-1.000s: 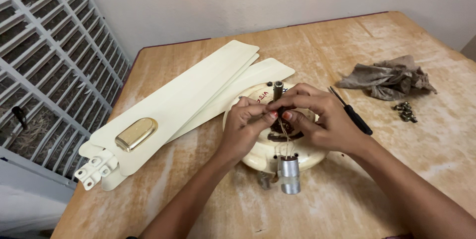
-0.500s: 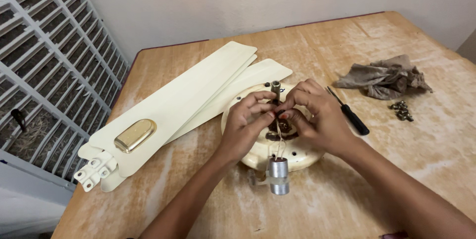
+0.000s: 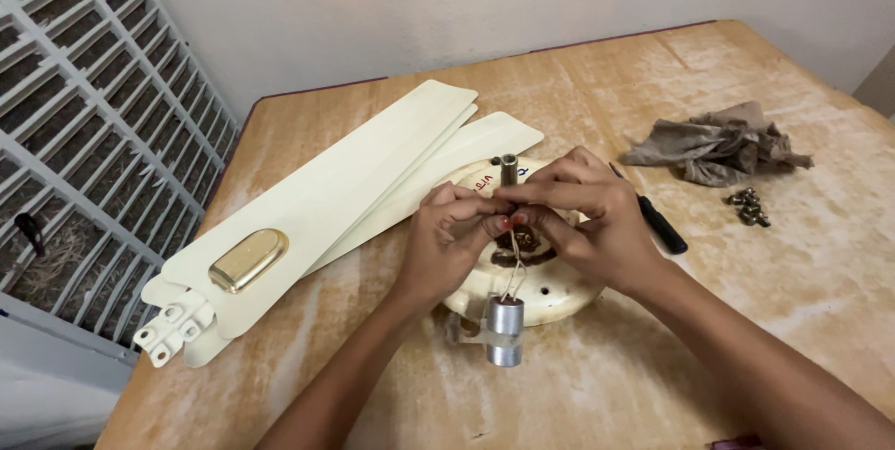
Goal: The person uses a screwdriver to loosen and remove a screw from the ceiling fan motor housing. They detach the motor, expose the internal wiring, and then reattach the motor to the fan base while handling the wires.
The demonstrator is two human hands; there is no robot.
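Observation:
A cream round fan motor housing [image 3: 550, 301] lies on the wooden table [image 3: 392, 385], with a metal shaft [image 3: 509, 168] standing up from its middle. My left hand [image 3: 452, 243] and my right hand [image 3: 583, 217] meet over the housing, fingertips pinched together on thin wires [image 3: 513, 259]. The wires run down to a small silver cylinder, a capacitor [image 3: 504, 329], at the housing's near edge. Part of the housing's top is hidden under my hands.
Cream fan blades [image 3: 336, 193] lie stacked to the left, with a gold oval cap [image 3: 247, 260] on them. A black-handled screwdriver [image 3: 660, 224], a crumpled brown rag [image 3: 718, 144] and several small screws [image 3: 749, 207] lie to the right. A white metal grille [image 3: 84, 114] stands beyond the table's left edge.
The view has shifted slightly. My hands stay pinched over the housing, and the silver capacitor has shifted a little nearer the housing's edge.

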